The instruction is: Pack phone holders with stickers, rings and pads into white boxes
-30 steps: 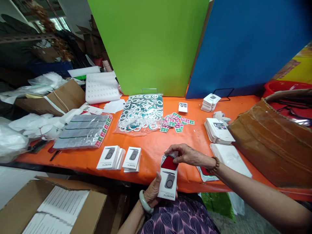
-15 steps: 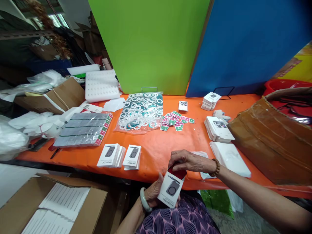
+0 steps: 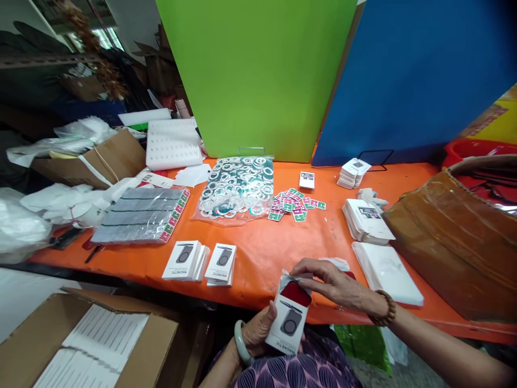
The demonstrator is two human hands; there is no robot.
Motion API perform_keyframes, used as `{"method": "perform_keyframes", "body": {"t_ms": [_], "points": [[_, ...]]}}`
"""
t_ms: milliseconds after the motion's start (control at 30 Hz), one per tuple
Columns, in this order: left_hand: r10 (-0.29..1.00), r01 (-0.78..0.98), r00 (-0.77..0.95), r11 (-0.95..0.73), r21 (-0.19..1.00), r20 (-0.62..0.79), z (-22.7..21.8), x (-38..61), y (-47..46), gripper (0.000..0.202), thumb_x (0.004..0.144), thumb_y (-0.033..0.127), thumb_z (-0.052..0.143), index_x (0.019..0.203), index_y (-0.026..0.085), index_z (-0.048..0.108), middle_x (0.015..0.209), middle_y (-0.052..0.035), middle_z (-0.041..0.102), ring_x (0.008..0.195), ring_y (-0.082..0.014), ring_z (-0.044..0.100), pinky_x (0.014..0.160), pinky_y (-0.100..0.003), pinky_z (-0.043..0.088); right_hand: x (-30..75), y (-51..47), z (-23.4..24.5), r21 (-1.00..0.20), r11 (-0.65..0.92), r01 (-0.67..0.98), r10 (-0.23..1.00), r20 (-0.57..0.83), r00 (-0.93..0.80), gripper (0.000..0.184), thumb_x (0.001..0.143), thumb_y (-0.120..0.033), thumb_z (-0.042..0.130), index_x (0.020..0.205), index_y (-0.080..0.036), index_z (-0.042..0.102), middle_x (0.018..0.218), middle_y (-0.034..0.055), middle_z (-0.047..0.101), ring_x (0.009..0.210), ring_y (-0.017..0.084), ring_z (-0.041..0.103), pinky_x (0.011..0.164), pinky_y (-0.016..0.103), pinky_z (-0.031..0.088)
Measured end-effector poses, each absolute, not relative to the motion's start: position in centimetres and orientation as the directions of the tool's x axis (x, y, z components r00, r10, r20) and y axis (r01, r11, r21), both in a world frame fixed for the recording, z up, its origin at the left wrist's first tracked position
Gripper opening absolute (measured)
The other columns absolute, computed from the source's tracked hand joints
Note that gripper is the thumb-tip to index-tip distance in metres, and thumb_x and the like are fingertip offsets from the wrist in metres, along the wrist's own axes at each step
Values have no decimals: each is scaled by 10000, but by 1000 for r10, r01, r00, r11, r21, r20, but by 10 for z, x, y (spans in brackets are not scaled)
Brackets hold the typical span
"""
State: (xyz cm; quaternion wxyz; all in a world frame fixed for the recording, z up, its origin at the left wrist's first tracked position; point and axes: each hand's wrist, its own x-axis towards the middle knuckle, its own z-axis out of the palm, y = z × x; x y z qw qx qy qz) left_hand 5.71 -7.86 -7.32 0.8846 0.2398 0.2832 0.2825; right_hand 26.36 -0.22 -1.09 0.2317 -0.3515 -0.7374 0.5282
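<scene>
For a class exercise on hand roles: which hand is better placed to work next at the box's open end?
Probably the right hand: it is at the open end of the box, close to the red piece, while the left hand is occupied holding the box lower down.

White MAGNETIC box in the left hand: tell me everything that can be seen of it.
The white box looks like printed card, with a grey device with a dark ring pictured on its front and lettering toward its near end. Its far end is open, showing a dark red piece. It is held tilted at the edge of the orange table, gripped by the left hand; the right hand has its fingers at the open end.
</scene>
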Motion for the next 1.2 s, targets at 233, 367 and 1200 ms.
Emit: {"method": "perform_keyframes", "body": {"t_ms": [233,367,1200], "points": [[621,-354,709,724,592,-335,-74,59,-81,775,596,713,658,1067,98,625,872,-154,698,857,-309,675,741,-356,475,250,-16,-23,-933,272,237,739,45,-672,220,910,-377,539,951,-216,683,932,69,634,887,176,584,807,313,471],[613,-340,718,722,602,-329,-73,60,-82,719,615,661,692,1095,131,617,904,-129,691,929,-309,648,836,-407,450,247,-28,-18,-869,358,342,649,-32,-760,279,950,-381,452,1060,-254,675,971,75,581,961,192,544,860,341,443],[915,-134,196,382,914,-354,-91,39,-97,427,741,426,690,1051,149,594,798,-36,656,678,-136,572,632,-251,448,211,-94,-96,-957,-248,-149,959,-220,-181,319,739,-438,710,936,-194,647,849,55,682,775,200,639,681,281,520]]}}
